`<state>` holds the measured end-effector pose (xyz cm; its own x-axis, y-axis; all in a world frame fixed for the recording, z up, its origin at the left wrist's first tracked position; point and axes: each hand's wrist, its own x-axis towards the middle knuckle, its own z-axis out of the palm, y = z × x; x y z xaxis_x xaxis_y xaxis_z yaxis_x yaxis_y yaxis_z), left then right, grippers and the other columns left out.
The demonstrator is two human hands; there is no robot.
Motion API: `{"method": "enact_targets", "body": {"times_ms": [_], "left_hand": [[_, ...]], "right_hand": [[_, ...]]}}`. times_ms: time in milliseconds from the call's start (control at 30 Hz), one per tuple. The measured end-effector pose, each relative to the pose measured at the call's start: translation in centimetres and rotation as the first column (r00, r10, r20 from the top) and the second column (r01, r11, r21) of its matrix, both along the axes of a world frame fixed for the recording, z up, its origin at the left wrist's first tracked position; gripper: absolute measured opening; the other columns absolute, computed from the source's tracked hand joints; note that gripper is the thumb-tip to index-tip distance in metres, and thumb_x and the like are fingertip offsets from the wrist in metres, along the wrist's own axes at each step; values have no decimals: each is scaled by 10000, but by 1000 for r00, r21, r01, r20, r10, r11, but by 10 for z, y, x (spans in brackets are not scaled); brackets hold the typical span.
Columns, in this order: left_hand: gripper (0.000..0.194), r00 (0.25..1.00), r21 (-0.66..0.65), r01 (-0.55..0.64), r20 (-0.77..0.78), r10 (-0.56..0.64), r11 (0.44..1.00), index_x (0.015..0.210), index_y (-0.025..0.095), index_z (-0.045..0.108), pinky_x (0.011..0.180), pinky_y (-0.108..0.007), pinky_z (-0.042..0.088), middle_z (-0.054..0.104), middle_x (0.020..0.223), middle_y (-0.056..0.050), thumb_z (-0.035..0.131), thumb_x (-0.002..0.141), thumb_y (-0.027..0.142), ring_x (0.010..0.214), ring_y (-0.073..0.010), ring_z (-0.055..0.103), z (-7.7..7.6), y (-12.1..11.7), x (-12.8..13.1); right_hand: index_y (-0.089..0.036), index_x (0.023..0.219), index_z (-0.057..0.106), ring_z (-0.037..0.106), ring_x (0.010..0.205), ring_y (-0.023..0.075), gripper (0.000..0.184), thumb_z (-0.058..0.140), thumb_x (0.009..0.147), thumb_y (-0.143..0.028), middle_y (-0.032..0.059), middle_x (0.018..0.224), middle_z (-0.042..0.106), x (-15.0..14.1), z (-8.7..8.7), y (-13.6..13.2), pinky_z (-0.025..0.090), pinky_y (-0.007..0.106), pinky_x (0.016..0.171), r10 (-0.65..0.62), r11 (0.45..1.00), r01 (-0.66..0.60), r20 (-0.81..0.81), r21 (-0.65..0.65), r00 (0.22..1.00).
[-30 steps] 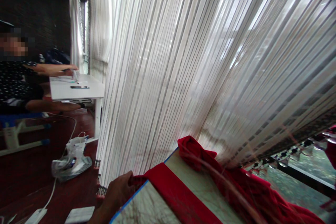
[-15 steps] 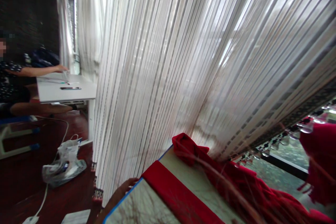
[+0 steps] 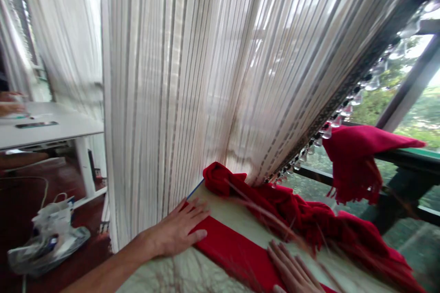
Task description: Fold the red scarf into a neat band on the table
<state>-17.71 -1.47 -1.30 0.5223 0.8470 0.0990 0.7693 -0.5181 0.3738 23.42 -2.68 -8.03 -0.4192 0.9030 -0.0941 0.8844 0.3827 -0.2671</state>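
Red cloth in a flat strip is lying slantwise across the pale table, and both hands are resting on it. The left hand is lying palm down at the strip's far end, near the blue edge, its fingers spreading loosely and gripping nothing. The right hand is resting farther along the strip, fingers straight and uncurled; the bottom of the view is cutting off part of it. Beyond, a rumpled red heap is running along the table's far side, and a striped curtain is hanging behind, clear beads dangling from its slanting border. On the right, a fringed red cloth is draping over a dark rail. On the left, a phone is lying on a white desk, a co-worker's hand is showing above it, and a plastic bag is sitting on the floor.
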Motion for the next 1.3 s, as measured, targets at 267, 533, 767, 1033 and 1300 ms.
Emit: {"method": "enact_targets", "body": {"times_ms": [267, 533, 767, 1033, 1300], "left_hand": [[602, 991, -4, 79, -107, -79, 997, 1563, 377, 223, 1210, -622, -17, 183, 1649, -36, 355, 1014, 589, 1529, -332, 111, -13, 8, 2], [615, 979, -8, 51, -198, -52, 999, 1558, 419, 203, 1208, -632, 42, 174, 1651, -11, 326, 996, 636, 1529, -338, 98, -9, 18, 7], [653, 973, 19, 24, -228, -19, 1000, 1554, 374, 260, 1211, -614, 59, 203, 1638, -47, 363, 976, 659, 1525, -341, 117, -6, 22, 14], [670, 965, 3, 49, -258, -47, 999, 1553, 405, 243, 1222, -584, 98, 223, 1632, -30, 391, 957, 674, 1515, -345, 164, 4, 21, 11], [642, 969, 104, -73, -227, 95, 992, 1553, 426, 244, 1194, -655, 101, 242, 1631, 1, 361, 968, 665, 1512, -380, 159, -19, 20, 36]], "right_hand": [[-342, 1529, 165, 51, 1513, 219, 714, 310, 922, -688, -81, 1608, 88, -27, 51, -34, 42, 453, 1251, -41, 995, 44, 41, -87, 998], [-263, 1557, 250, 105, 1525, 241, 705, 317, 956, -625, 22, 1639, 180, -29, 62, -47, 90, 474, 1253, -38, 999, 38, -49, -1, 998], [-219, 1558, 280, 90, 1533, 269, 728, 295, 963, -640, 78, 1651, 174, -28, 62, -45, 53, 521, 1242, -27, 996, 37, -123, 79, 992], [-211, 1549, 314, 154, 1522, 310, 761, 352, 933, -656, 118, 1633, 230, -18, 50, -35, 124, 536, 1233, -17, 997, 26, -130, 75, 991], [-221, 1511, 404, 222, 1505, 351, 698, 436, 925, -599, 150, 1611, 308, -17, 43, -34, 144, 595, 1213, -10, 990, 39, -214, 133, 977]]}}
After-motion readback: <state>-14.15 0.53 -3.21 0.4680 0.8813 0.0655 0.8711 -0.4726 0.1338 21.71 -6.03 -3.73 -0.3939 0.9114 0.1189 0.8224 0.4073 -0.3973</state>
